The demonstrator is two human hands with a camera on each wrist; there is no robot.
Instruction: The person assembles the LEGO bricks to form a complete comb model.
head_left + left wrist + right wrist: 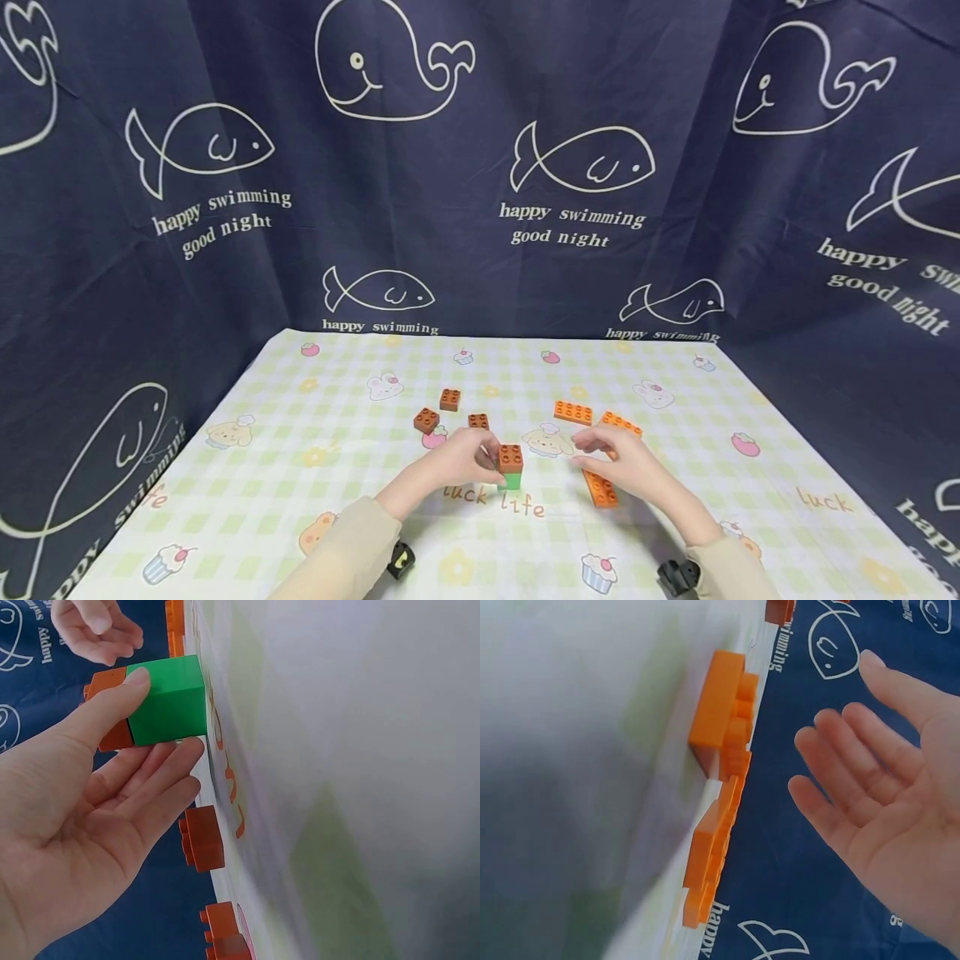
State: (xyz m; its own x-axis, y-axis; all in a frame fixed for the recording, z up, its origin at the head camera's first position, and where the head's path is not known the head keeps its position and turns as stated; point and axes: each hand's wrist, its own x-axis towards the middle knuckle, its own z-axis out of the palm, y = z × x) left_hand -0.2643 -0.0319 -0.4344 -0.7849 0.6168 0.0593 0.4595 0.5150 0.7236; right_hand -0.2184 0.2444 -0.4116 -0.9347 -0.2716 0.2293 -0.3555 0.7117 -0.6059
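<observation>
Green block (172,705) appears to stand on tabletop (262,467), upper brown brick (511,457) already on it. Left hand (468,457) pinches green block with fingers; right hand (621,457), to its right, relaxed, holds nothing. Not joined: three brown bricks (450,400) left-behind green block, orange bricks (572,412) at its right.

The desk (795,550) is wearing a pale green-and-white checked cloth (262,500), and from here I'm seeing printed cupcakes (168,564), strawberries (746,444) and flowers (457,567) dotted across it. Left of the middle, three brown bricks (450,399) are lying near one another, studs up, one sitting farther back than the others. On the right, at least three longer orange bricks (602,490) are lying studs up: two toward the back, near each other, another closer to the front. Between both groups, a green brick (512,482) is standing, seemingly resting on the cloth.
</observation>
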